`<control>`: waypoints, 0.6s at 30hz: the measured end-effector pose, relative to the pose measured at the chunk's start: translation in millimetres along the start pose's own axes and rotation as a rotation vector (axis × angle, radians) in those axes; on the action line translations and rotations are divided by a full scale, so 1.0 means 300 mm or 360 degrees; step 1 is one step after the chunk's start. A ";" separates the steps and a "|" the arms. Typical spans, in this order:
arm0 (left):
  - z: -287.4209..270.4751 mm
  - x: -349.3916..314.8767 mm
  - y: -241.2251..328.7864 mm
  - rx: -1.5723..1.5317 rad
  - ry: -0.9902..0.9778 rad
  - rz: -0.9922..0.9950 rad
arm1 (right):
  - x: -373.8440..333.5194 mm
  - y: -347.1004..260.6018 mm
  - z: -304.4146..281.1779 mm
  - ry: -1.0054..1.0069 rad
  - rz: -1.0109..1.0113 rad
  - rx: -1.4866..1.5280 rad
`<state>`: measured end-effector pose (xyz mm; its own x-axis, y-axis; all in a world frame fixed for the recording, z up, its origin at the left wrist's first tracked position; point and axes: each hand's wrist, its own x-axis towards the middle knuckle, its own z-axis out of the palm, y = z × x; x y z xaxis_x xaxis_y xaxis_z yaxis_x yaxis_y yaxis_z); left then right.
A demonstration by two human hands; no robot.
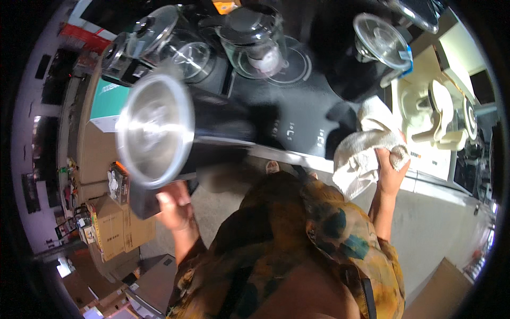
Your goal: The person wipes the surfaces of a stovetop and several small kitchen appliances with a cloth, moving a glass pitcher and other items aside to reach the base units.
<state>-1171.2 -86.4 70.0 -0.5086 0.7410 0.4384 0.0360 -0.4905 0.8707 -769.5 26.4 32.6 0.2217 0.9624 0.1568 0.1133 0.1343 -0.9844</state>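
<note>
My left hand (178,207) grips the lower edge of a black appliance with a round, clear-rimmed metallic bowl (155,130), tilted toward me and smeared by motion. Its exact kind I cannot make out. In my right hand (392,169) is a bunched cream cloth (364,154), its folds draped over the front edge of a black glossy worktop (297,114). Further back on that top stands a glass kettle (251,34) with a dark lid. Beyond the cloth is another black appliance with a clear round lid (381,41) and a blue strip.
Clear glass vessels (194,59) crowd the back left, with a green and white box (108,103) beside them. Cardboard boxes (114,226) are stacked low on the left. Cream plastic parts (440,114) stand at the right. Grey floor (425,226) shows below the worktop.
</note>
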 end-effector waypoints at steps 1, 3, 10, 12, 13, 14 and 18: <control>0.016 0.011 0.050 0.0116 0.0117 -0.0006 | 0.002 -0.028 0.004 -0.0015 -0.0042 -0.0073; -0.058 0.011 0.086 0.0298 0.0060 0.0101 | 0.018 -0.102 0.056 0.0015 -0.0589 -0.0534; -0.169 0.004 0.103 0.0272 0.0332 0.0145 | 0.038 -0.125 0.217 -0.0235 -0.1325 -0.0977; -0.183 0.015 0.084 0.0266 0.0308 0.0130 | 0.008 -0.153 0.292 -0.0930 -0.1097 -0.1458; -0.191 0.017 0.083 0.0273 0.0307 0.0122 | -0.005 -0.126 0.328 -0.1123 -0.1084 -0.1401; -0.198 0.025 0.081 0.0265 0.0290 0.0113 | -0.004 -0.102 0.351 -0.1222 -0.1086 -0.1372; -0.211 0.046 0.081 0.0206 0.0255 0.0063 | 0.069 -0.022 0.453 -0.1257 -0.1230 -0.1379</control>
<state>-1231.9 -117.1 83.1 -0.6345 0.6347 0.4411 0.1640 -0.4471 0.8793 -897.2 77.5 31.6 -0.7331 0.6290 0.2585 0.5724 0.7760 -0.2649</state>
